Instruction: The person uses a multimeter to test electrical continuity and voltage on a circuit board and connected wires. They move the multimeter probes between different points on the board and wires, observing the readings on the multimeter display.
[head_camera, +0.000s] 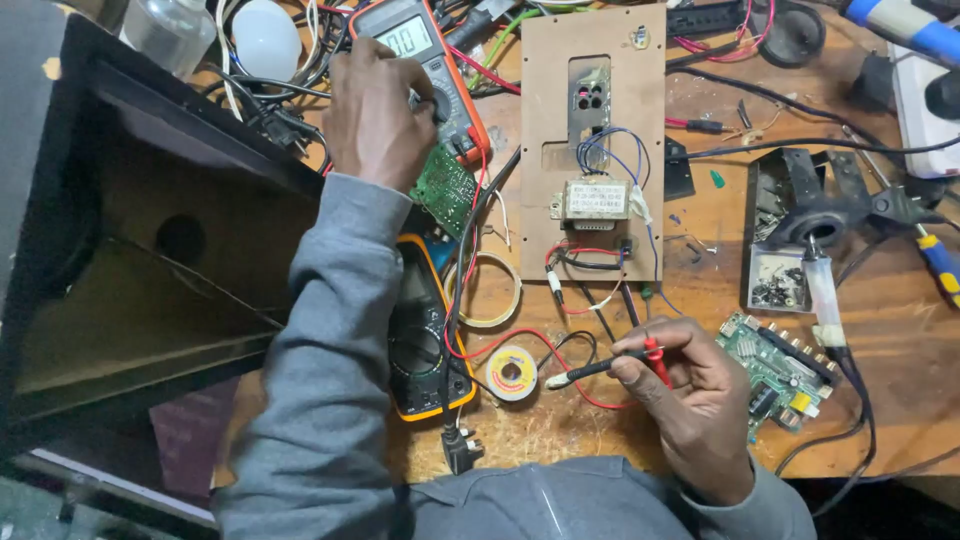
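Pinching two test probes (625, 362), one red & one black, the right hand (690, 395) had its fingers (640, 345) closed round them, tips pointing left over the wooden table (900, 330). Wrist low, near a green circuit board (775, 375). Left hand (375, 110) lay atop the orange multimeter (425, 60) w/ fingers curled over its dial; how tightly, can't tell. Left arm in grey sleeve reached up past a 2nd meter (425, 340). Transformer (595, 200) sat on a brown panel (590, 130) between both hands.
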